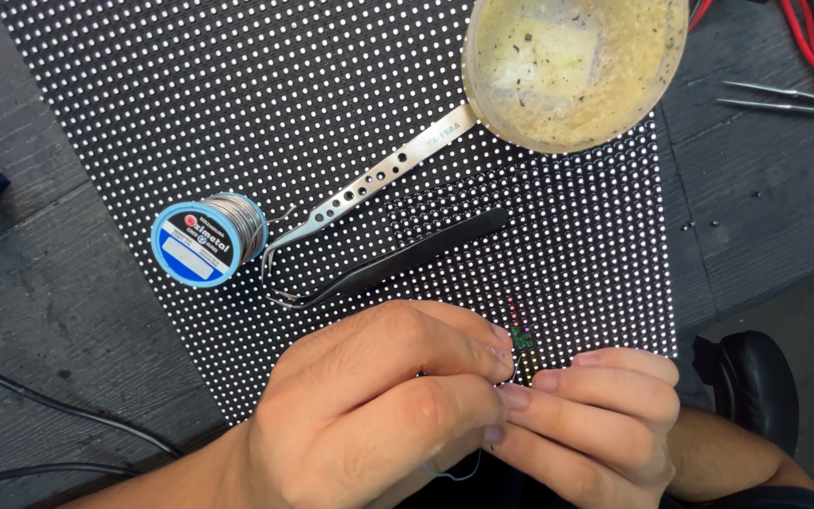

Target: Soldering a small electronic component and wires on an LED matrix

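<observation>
1. The left hand [379, 405] and right hand [586, 415] meet at the panel's [332, 94] near edge, fingertips pressed together around a tiny green chip [522, 336]; which fingers actually pinch it is hard to make out, and most of it is hidden.
2. The chip is too small to tell its long axis; it sits just above the fingertips, beside a short column of lit dots [517, 306].
3. A thin blue wire [454, 471] loops under the hands, partly hidden.
4. Beyond the hands lie black tweezers [407, 259], steel tweezers [369, 184], a solder spool [207, 238] and a dish [572, 66], cut off at the top.
5. Bare panel lies left of the hands.
</observation>
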